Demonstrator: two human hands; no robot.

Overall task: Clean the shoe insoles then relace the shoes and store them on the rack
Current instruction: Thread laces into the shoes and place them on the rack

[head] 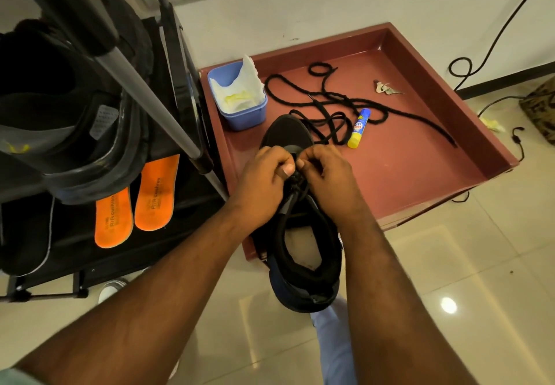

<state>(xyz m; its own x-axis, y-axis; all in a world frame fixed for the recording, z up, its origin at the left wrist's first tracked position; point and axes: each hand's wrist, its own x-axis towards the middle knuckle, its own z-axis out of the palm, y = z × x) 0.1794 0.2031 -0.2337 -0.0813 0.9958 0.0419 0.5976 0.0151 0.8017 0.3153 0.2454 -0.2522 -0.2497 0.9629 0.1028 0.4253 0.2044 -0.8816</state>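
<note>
Orange insoles (136, 201) lie on the rack (168, 114) — out of their shoes. Left hand (264, 180) and right hand (327, 180) pinch lace on the black shoe (303, 252) at the tray's (420, 174) front edge (a second lace (345, 105) lies loose) — relacing underway, storing left.

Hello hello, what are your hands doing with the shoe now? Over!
Both hands, left and right, pinching the lace on the shoe. Insoles out, on the rack. Spare lace loose in the tray. Nothing blocking.
</note>
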